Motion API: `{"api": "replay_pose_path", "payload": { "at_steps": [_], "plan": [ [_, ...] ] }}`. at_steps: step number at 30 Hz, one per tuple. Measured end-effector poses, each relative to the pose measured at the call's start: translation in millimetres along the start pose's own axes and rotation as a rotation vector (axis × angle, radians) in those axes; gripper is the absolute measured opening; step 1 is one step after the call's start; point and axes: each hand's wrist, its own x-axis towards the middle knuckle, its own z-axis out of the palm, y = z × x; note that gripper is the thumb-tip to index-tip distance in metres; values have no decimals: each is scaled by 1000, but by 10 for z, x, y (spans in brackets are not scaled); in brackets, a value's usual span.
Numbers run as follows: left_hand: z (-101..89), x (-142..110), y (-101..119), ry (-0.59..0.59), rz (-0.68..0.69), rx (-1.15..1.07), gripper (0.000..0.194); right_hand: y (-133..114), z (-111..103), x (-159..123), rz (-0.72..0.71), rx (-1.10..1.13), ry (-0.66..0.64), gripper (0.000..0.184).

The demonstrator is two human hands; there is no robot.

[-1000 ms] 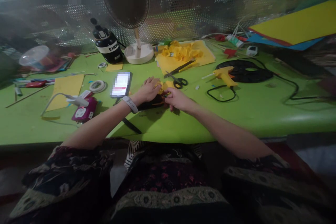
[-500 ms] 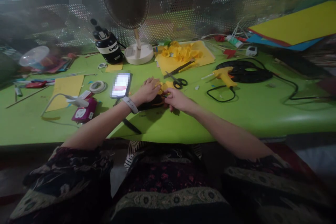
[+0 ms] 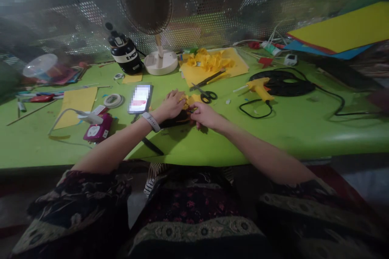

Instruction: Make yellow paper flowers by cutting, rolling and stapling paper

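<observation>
"Two hands, the left hand (image 3: pixel 173 106) and the right hand (image 3: pixel 207 115), work close together near the middle of the table's (image 3: pixel 291 133) front edge. What has changed since half a second ago?"

"Almost nothing. Both hands sit where they sat, and the scissors (image 3: pixel 207 96) just beyond them haven't shifted. The fan (image 3: pixel 162 64) by the back edge shows a hair lower, as everything back there does."

"How is the left one posed?"

"Palm down, fingers fairly straight and close together, pointing toward the back edge. It covers part of the yellow paper (image 3: pixel 195 98). I can't tell whether it grips it or only rests there. The wrist wears a pale band (image 3: pixel 151 122)."

"And the right?"

"It comes in from the table's right side, fingers curled under, thumb and forefinger narrow at the paper's near side. What lies between them is too small to tell."

"So the paper is where?"

"Between the hands, toward the front edge, with a dark object (image 3: pixel 174 122) partly hidden under the left palm."

"And the glue gun (image 3: pixel 259 88)?"

"Well to the right of both hands, in its earlier place."
</observation>
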Motion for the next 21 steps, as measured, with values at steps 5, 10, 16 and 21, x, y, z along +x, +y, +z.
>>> {"api": "replay_pose_path", "payload": {
  "at_steps": [5, 10, 16, 21],
  "plan": [
    [6, 3, 1, -12, 5, 48, 53, -4, -3, 3, 13, -43, 4, 22],
    [30, 5, -20, 14, 21, 76, 53, 9, -5, -1, 0, -34, 0, 21],
    [45, 16, -16, 4, 19, 98, 53, 36, -40, 21, -8, -130, 48, 18],
    [-2, -32, 53, -11, 15, 144, 54, 0, -130, -46, -198, -393, 308, 15]
  ]
}}
